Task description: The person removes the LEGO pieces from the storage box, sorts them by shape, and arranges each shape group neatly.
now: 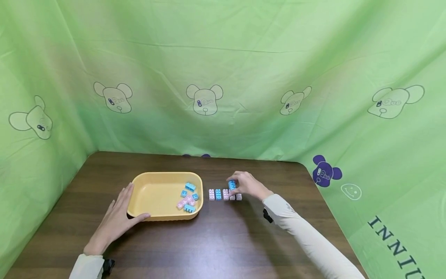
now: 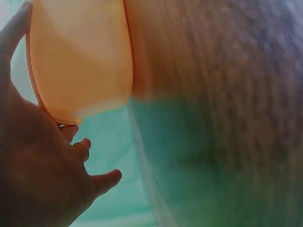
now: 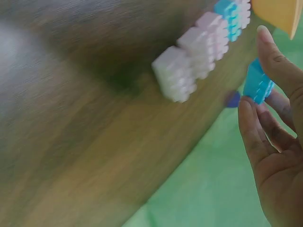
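My right hand (image 1: 248, 183) pinches a blue building brick (image 1: 232, 185) between thumb and fingers, above a row of bricks. In the right wrist view the held brick (image 3: 256, 82) shows its studs, apart from the row. The row includes a pink brick (image 1: 211, 195) at its left end, a blue brick (image 1: 218, 194) beside it, and a pale brick (image 3: 174, 73) at the other end. My left hand (image 1: 116, 215) rests against the left end of a yellow tray (image 1: 199, 182), fingers extended along its wall and thumb by the near rim.
Inside the tray's right half lie blue bricks (image 1: 190, 186) and pink bricks (image 1: 186, 202), some touching. The tray stands just left of the row on a brown wooden table (image 1: 216, 248). A green printed curtain (image 1: 240, 128) hangs around the table's back and sides.
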The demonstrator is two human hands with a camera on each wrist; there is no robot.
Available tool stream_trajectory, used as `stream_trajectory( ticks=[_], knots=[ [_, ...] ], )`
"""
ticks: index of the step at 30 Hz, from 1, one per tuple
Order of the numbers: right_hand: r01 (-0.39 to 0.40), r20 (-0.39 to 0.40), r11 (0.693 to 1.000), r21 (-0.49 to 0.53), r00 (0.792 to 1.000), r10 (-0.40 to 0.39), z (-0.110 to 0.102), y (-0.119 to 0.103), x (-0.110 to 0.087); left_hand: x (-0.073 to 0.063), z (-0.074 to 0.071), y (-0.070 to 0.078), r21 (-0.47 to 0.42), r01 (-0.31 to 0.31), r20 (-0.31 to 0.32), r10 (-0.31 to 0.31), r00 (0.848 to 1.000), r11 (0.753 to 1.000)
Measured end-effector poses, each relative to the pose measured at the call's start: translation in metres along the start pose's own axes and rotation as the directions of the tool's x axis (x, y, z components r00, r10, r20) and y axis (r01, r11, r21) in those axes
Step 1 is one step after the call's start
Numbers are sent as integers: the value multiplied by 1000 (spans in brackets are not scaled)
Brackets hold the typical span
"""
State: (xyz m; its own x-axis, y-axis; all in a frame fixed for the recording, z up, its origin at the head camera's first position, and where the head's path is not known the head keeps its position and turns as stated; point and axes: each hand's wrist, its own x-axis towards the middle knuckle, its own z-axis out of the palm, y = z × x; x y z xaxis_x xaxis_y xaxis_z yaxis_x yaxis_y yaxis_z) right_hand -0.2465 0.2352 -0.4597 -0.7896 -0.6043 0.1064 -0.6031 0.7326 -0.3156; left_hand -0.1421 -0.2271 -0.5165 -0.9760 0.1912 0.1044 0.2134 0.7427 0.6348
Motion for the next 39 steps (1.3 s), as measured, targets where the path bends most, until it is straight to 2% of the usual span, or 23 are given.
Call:
stream_trajectory(
  ticks=[5, 10, 23, 39],
  knots=[
    [-46, -21, 999, 27, 999, 47, 1, 15, -17, 1, 0, 1, -3, 4, 6, -4, 1000, 1000],
    [-86, -46, 996, 11, 995, 86, 4, 26, -30, 1, 0, 1, -11, 14, 16, -14, 1000, 1000],
    [-173, -27, 984, 36, 984, 174, 16, 45, -44, 0, 0, 1, -16, 18, 12, -17, 1000, 1000],
    [-133, -64, 986, 104, 988, 140, 28, 58, -46, 0, -1, 2, -13, 10, 7, -10, 1000, 1000]
  ],
)
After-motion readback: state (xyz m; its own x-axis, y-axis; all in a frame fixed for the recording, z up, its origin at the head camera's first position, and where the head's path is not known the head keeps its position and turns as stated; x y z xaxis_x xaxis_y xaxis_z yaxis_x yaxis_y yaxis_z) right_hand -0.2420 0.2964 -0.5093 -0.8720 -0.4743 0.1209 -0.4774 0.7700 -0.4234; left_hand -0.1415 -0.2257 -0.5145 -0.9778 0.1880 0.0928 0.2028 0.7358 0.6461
